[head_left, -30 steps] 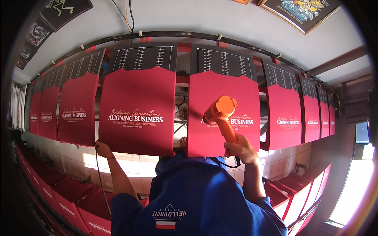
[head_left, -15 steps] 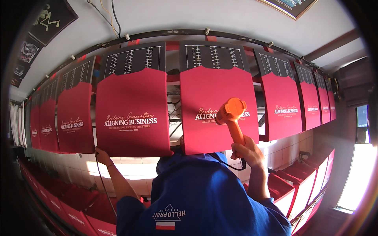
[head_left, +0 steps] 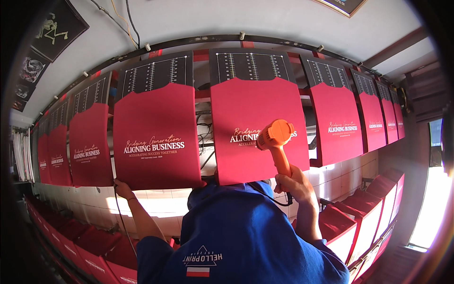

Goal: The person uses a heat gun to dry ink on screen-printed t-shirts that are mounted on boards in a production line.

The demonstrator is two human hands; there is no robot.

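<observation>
Nearest to me is the person's blue top [head_left: 250, 227], just below the orange blower [head_left: 278, 134]. The right hand [head_left: 295, 185] is wrapped round the blower's handle, gripping it, and a black cable [head_left: 279, 204] curves by the handle's lower end. Well left of the blower and lower, the left hand [head_left: 124, 190] has its fingers closed on a dark cord [head_left: 122, 220] that hangs downward (whether they also pinch the cloth corner there, I cannot tell). Directly behind the blower I see a red shirt [head_left: 259, 109], its white lettering partly covered by the blower's head; I cannot judge the gap between them. A second red shirt [head_left: 153, 113], its lettering uncovered, is spread left of the blower. Above the blower, a black board [head_left: 241, 66] with white scale marks shows past the neckline of the shirt behind it. Farther off, I make out a dark rail [head_left: 208, 39] above the blower, then a pale wall [head_left: 198, 19] beyond.
</observation>
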